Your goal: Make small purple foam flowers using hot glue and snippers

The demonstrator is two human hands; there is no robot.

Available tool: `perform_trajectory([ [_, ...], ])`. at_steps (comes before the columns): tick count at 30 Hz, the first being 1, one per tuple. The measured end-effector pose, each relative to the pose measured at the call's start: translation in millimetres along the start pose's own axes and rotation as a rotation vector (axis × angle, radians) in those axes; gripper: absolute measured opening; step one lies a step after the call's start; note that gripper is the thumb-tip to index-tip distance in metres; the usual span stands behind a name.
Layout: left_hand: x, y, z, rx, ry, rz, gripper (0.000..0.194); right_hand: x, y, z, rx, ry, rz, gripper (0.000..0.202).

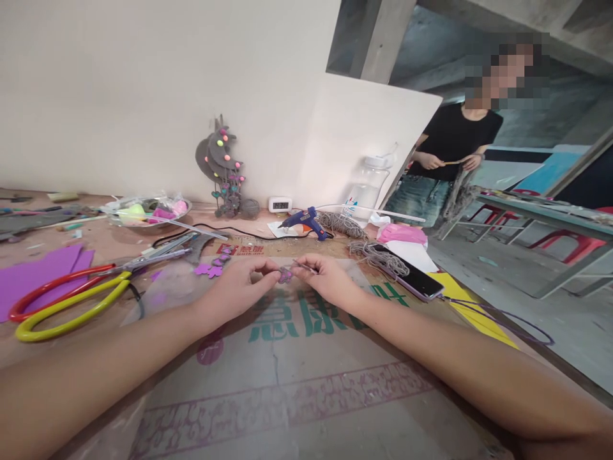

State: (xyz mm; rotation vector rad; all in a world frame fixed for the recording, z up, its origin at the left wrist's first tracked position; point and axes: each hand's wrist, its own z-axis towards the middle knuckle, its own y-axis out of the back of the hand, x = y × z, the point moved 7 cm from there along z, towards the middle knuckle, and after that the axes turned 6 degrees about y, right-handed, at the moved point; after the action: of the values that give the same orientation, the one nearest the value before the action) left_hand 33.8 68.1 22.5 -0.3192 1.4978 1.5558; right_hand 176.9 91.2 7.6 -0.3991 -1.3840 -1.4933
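My left hand [246,284] pinches a small purple and grey piece [286,275] between thumb and forefinger, above a printed plastic sheet [297,370]. Close beside it, my right hand [328,281] has its fingers closed on a thin, pointed tool [305,266], whose exact kind is too small to make out. The tool's tip is near the piece; whether they touch I cannot tell. To the left of my left hand lie purple cut-out shapes [209,270], some with grey on them.
Red-and-yellow-handled scissors [127,276] and purple sheets [43,278] lie left. Behind stand a grey moon-shaped ornament [218,163], a blue glue gun [306,222], a small digital clock [280,204] and a water bottle [368,188]. Grey yarn [383,259] rests on a phone [416,278]. A person [460,144] stands at right.
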Motion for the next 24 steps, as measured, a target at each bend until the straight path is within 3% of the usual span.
perform_trajectory([
  [5,4.7,0.7,1.2,-0.015,0.071,-0.04,0.02,-7.7,22.6,4.2,-0.22,-0.021,-0.009,0.025],
  [7,7.9,1.7,2.2,-0.03,0.101,-0.081,0.02,-10.4,23.6,4.3,-0.23,-0.033,-0.009,0.023],
  [12,10.3,3.8,2.5,-0.057,0.107,-0.128,0.02,7.6,15.9,-3.8,-0.165,0.131,-0.105,0.056],
  [18,6.0,4.6,0.6,-0.05,0.083,-0.141,0.019,24.6,12.8,-13.4,-0.138,0.243,-0.194,0.053],
  [24,4.6,5.2,-0.1,-0.054,0.082,-0.128,0.019,30.4,10.2,-13.4,-0.112,0.313,-0.279,0.025],
])
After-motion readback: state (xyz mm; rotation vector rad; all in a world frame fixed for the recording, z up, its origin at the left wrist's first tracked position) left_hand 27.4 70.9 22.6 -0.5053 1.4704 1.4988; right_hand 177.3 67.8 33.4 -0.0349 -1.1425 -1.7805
